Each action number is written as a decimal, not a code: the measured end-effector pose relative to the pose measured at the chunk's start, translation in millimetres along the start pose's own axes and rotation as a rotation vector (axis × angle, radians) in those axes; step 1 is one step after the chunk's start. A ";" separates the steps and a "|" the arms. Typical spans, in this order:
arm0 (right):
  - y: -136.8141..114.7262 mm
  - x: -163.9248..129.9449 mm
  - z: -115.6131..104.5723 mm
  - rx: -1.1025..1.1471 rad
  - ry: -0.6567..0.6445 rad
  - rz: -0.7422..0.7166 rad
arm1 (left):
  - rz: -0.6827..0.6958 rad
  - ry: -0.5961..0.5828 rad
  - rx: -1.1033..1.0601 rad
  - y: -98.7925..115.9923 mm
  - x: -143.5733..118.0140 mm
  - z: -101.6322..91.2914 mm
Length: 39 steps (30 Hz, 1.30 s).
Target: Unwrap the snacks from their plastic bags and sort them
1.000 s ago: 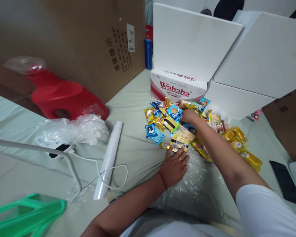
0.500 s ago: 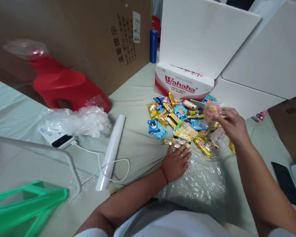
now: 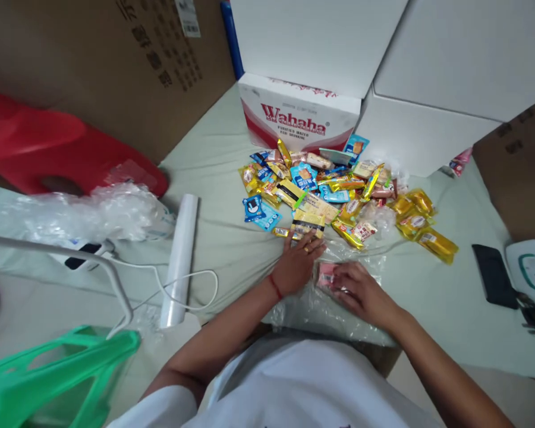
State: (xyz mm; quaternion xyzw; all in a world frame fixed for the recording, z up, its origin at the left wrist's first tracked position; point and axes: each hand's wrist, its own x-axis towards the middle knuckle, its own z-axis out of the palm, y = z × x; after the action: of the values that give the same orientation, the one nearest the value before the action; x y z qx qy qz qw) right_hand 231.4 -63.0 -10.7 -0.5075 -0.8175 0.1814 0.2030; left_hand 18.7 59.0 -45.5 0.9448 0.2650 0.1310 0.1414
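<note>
My left hand (image 3: 298, 266) lies with its fingers spread, the fingertips touching a yellow snack packet (image 3: 308, 223) at the near edge of a heap of small wrapped snacks. Just to its right, my right hand (image 3: 360, 292) has its fingers closed on a small pink snack packet (image 3: 325, 274). That packet rests low over a clear plastic bag (image 3: 301, 312), spread in front of my body. Blue packets (image 3: 304, 177) and gold-wrapped snacks (image 3: 437, 242) are scattered through the heap. My right fingertips are partly hidden from me.
Behind the heap stands a Wahaha water carton (image 3: 301, 116) against white panels. To the left are a white roll (image 3: 181, 261), a white cable (image 3: 217, 285), crumpled clear plastic (image 3: 116, 214), a red jug (image 3: 49, 148) and a green plastic bag (image 3: 57, 368). A dark phone-like slab (image 3: 494, 276) lies at right.
My right hand has moved from the heap's right side down toward my body, bringing the packet onto the clear bag. My left hand stays at the heap's near edge. The view has shifted.
</note>
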 end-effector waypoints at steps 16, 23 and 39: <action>-0.5 -1.0 0.5 -0.191 0.040 0.111 | 0.016 0.011 0.120 1.5 -42.8 -5.7; 9.2 45.5 -35.7 -0.056 -0.018 0.018 | 0.025 0.003 0.117 1.4 -44.1 -1.6; 99.3 214.8 -69.7 -0.445 -0.210 0.004 | 0.005 -0.002 0.028 0.8 -42.5 -7.9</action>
State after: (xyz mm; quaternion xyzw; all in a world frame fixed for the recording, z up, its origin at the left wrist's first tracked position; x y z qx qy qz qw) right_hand 256.0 179.0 30.5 -0.5196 -0.8530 0.0491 -0.0002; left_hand -18.6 37.1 -45.2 0.9474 0.2645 0.1265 0.1283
